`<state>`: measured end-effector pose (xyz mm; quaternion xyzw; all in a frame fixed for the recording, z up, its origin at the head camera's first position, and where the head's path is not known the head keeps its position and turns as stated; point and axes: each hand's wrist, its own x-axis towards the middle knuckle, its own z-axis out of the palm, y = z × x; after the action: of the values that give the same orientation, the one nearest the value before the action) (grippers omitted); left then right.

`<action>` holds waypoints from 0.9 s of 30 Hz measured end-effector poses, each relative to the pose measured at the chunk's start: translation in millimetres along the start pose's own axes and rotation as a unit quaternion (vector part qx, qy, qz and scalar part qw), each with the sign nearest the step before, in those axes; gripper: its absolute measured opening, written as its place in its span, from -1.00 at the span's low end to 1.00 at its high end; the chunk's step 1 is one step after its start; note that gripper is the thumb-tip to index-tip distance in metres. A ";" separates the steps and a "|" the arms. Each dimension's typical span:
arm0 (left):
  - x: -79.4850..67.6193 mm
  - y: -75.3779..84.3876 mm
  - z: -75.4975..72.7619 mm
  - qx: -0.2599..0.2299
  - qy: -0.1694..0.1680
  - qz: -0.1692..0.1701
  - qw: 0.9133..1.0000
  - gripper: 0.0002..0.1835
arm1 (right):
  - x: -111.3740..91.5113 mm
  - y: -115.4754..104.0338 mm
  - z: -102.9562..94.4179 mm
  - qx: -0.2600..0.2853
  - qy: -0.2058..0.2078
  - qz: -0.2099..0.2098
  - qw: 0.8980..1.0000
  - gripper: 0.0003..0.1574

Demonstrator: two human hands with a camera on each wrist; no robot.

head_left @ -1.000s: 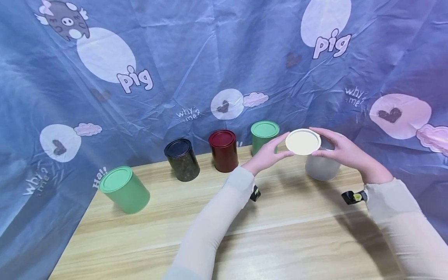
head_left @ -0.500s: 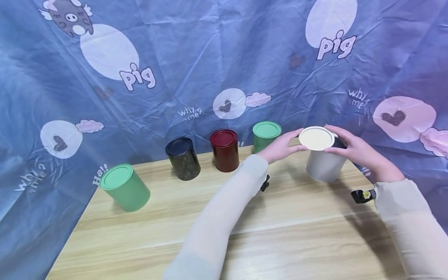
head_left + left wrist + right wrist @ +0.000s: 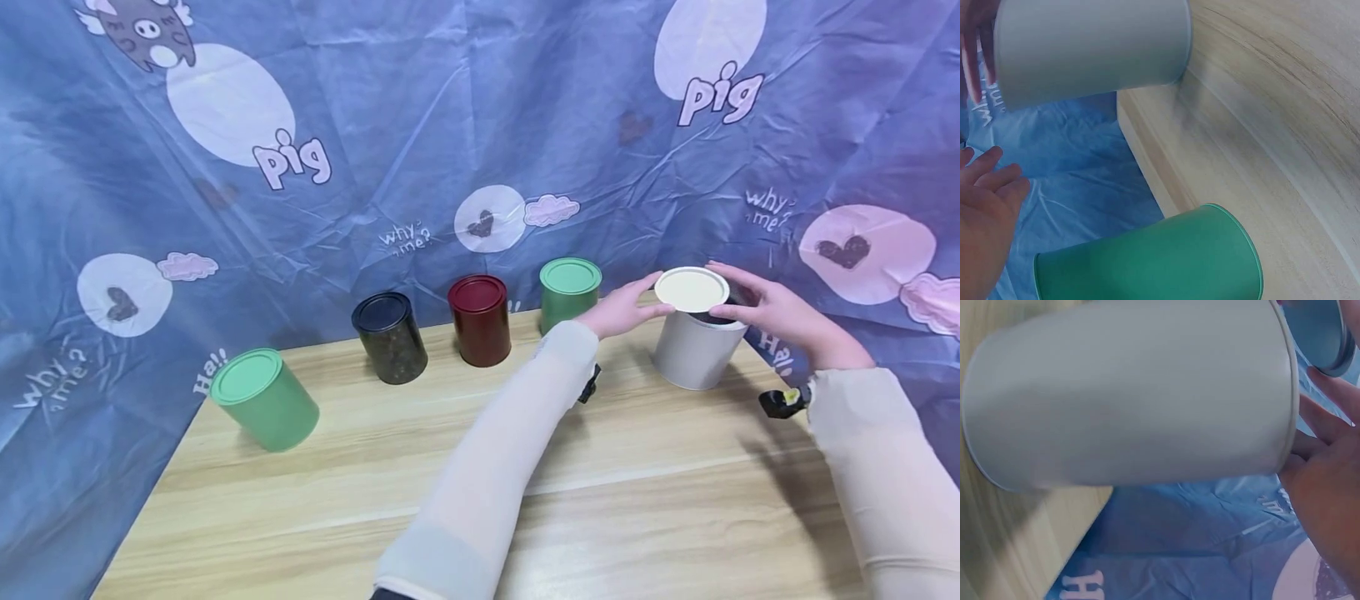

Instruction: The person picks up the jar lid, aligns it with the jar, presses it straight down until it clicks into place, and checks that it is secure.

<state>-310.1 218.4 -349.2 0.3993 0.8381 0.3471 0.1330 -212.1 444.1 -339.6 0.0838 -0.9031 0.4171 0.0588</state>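
A round cream-white lid [image 3: 692, 289] is held level over a tall white can [image 3: 693, 350], whose dark open mouth shows below it on the right. My left hand [image 3: 618, 310] has its thumb and forefinger at the lid's left edge. On the opposite edge, my right hand [image 3: 780, 310] grips it with thumb and fingers. From the right wrist, the lid's metallic underside [image 3: 1317, 331] appears just off the can's rim, with fingers of the right hand [image 3: 1329, 469] beside that rim. The lid lies outside the left wrist view, where other left fingers [image 3: 997, 178] are loosely bent.
Left of the white can stands a green can [image 3: 567, 312], partly behind the left hand. Further left are a dark red can [image 3: 480, 329], a black can [image 3: 392, 342] and another green can [image 3: 270, 408], all lidded. A blue printed cloth [image 3: 375, 125] hangs behind the wooden table [image 3: 337, 500].
Both hands have carried the lid to the right, from left of the white can to over its mouth. The cans have stayed in place.
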 end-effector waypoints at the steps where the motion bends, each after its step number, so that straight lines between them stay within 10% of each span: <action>1: 1.3 0.6 1.5 0.002 -0.001 0.000 1.000 -0.24 | -0.5 0.2 -2.1 -0.012 0.000 0.002 1.000 -0.15; 27: 17.8 5.0 27.5 0.002 -0.014 0.010 1.000 -0.34 | -10.3 25.1 -2.5 0.027 -0.023 0.007 0.999 -0.18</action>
<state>-304.9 247.2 -364.7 0.4131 0.8327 0.3411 0.1401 -206.9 463.1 -358.5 0.0883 -0.8934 0.4394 0.0327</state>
